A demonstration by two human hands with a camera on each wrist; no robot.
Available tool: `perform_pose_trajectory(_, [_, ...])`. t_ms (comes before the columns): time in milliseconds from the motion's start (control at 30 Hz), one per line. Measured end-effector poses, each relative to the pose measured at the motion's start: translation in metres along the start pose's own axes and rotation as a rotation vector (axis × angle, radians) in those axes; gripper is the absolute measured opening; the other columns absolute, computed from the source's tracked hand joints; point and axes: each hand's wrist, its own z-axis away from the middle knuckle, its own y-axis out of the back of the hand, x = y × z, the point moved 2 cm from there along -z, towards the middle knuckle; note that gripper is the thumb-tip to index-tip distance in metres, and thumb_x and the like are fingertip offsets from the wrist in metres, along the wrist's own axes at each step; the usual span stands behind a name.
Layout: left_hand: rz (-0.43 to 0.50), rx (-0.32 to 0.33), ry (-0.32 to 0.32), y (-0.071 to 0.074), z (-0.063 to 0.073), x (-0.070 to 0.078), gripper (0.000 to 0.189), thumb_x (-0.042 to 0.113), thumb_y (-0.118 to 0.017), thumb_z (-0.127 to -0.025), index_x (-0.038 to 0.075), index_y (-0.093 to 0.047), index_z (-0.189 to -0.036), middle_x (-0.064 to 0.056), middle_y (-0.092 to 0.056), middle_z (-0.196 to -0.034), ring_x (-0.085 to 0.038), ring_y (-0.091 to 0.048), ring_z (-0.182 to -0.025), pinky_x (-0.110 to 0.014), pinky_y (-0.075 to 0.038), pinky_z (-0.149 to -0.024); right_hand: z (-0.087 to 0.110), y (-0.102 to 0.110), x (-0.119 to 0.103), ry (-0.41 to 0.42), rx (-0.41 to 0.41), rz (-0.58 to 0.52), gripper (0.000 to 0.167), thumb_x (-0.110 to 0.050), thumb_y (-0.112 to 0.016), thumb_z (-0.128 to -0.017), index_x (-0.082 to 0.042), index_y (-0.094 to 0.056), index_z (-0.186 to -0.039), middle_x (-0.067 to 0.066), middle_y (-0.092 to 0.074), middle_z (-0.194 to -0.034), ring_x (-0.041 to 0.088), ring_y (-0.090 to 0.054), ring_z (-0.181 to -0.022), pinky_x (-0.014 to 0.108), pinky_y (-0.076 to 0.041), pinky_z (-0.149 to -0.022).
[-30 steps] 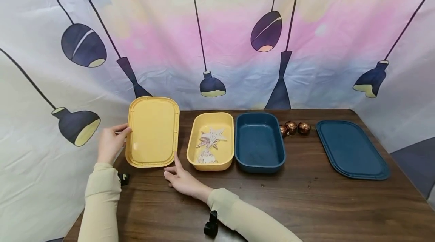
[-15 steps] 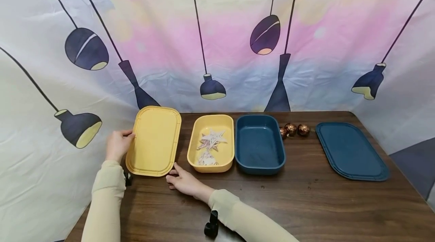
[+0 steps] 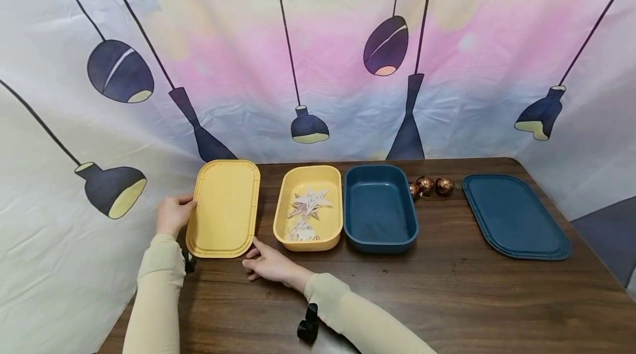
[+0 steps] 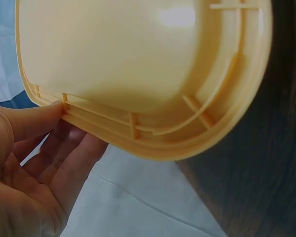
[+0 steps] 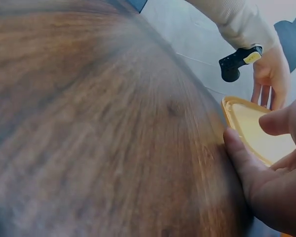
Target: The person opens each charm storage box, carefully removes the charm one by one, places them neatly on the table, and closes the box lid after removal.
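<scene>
Pinching the yellow lid (image 3: 223,209) at nine o'clock, it's the left hand (image 3: 174,215); the right hand (image 3: 270,263), unclenched, touches its corner at five o'clock!

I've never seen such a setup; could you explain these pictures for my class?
No robot here, only a person: the bare left hand pinches the yellow lid by its edge; the right hand has a finger at the lid's near corner. The wide picture comes from a head camera looking down, the close ones from a camera on each wrist. On the table are a yellow box holding star shapes, a blue box beside it, shiny brown balls and a blue lid.
</scene>
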Motion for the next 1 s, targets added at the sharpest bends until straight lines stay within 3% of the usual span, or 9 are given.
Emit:
perform_pose_trajectory(100, [0.005, -0.015, 0.012, -0.004, -0.002, -0.003, 0.03, 0.008, -0.061, -0.098, -0.014, -0.069, -0.116, -0.034, -0.065, -0.115, -0.05, -0.062, -0.105, -0.053, -0.054, -0.082, 0.002, 0.001, -0.001, 0.014, 0.004, 0.053, 0.073, -0.009, -0.062, -0.101, 0.002, -0.018, -0.159, 0.0, -0.058, -0.109, 0.02, -0.07, -0.077, 0.029, -0.059, -0.07])
perform_pose_trajectory(200, [0.017, -0.038, 0.034, -0.007, -0.004, -0.006, 0.031, 0.009, -0.061, -0.098, -0.014, -0.068, -0.117, -0.034, -0.064, -0.116, -0.049, -0.063, -0.102, -0.041, -0.056, -0.073, 0.004, 0.003, -0.004, 0.031, 0.007, 0.123, 0.076, -0.011, -0.063, -0.101, 0.0, -0.018, -0.16, -0.003, -0.06, -0.107, 0.016, -0.07, -0.072, 0.025, -0.057, -0.069])
perform_pose_trajectory(367, [0.042, -0.077, 0.06, -0.01, -0.006, -0.009, 0.033, 0.008, -0.06, -0.098, -0.017, -0.065, -0.119, -0.038, -0.062, -0.117, -0.037, -0.067, -0.083, -0.025, -0.051, -0.056, 0.003, 0.005, -0.006, 0.016, 0.012, 0.143, 0.078, -0.014, -0.064, -0.101, -0.003, -0.016, -0.161, -0.006, -0.061, -0.101, 0.013, -0.07, -0.07, 0.024, -0.057, -0.067])
perform_pose_trajectory(533, [0.063, -0.135, 0.071, -0.013, -0.007, -0.013, 0.033, 0.006, -0.057, -0.098, -0.019, -0.063, -0.119, -0.04, -0.061, -0.117, -0.029, -0.067, -0.073, -0.03, -0.056, -0.054, 0.003, 0.005, -0.006, -0.013, 0.022, 0.104, 0.079, -0.013, -0.063, -0.101, -0.003, -0.013, -0.161, -0.004, -0.062, -0.094, 0.014, -0.069, -0.069, 0.026, -0.058, -0.065])
perform_pose_trajectory(667, [0.013, -0.177, 0.069, -0.015, -0.008, -0.016, 0.034, 0.007, -0.057, -0.098, -0.019, -0.063, -0.118, -0.039, -0.061, -0.117, -0.035, -0.068, -0.078, -0.03, -0.055, -0.057, 0.004, 0.002, -0.005, -0.015, 0.012, 0.066, 0.079, -0.011, -0.063, -0.101, -0.001, -0.012, -0.161, 0.0, -0.063, -0.088, 0.015, -0.069, -0.067, 0.028, -0.059, -0.063])
perform_pose_trajectory(800, [-0.013, -0.202, 0.061, -0.017, -0.009, -0.016, 0.034, 0.008, -0.057, -0.098, -0.019, -0.064, -0.118, -0.04, -0.06, -0.118, -0.036, -0.068, -0.078, -0.03, -0.054, -0.057, 0.004, 0.003, -0.004, -0.02, 0.0, 0.04, 0.079, -0.01, -0.062, -0.101, 0.0, -0.011, -0.161, 0.002, -0.063, -0.088, 0.018, -0.07, -0.069, 0.029, -0.06, -0.063])
perform_pose_trajectory(1000, [0.028, -0.228, 0.101, -0.025, -0.009, -0.02, 0.034, 0.006, -0.057, -0.097, -0.02, -0.063, -0.118, -0.041, -0.059, -0.118, -0.027, -0.068, -0.07, -0.031, -0.057, -0.056, 0.002, 0.009, -0.004, -0.059, -0.049, -0.021, 0.078, -0.009, -0.06, -0.102, 0.001, -0.01, -0.16, 0.008, -0.065, -0.091, 0.023, -0.071, -0.076, 0.033, -0.061, -0.066])
